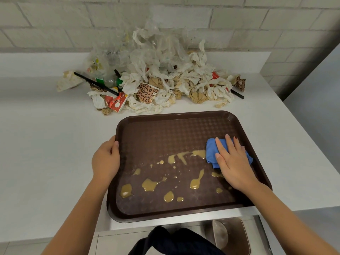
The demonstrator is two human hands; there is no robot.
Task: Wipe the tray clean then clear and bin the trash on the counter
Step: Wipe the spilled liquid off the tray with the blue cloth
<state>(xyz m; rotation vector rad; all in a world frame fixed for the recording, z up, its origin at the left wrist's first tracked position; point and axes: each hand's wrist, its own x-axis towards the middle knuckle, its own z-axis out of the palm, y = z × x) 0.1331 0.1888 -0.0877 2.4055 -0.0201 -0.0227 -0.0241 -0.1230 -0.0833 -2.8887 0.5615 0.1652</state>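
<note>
Tray, brown and spattered with yellowish spills, lies on the white tabletop at its near edge. The left hand closes its grip on the left rim. The right hand, fingers straight, presses a blue cloth onto its right side, and trash is heaped behind.

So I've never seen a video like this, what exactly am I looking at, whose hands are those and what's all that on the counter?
No machine here: one camera worn on a person's head looks down at their two bare hands. The left hand grips the left rim of a brown tray on a white counter. The right hand presses a blue cloth flat on the tray, beside yellowish spills. Behind lies a trash pile: crumpled napkins, paper cups, straws.
</note>
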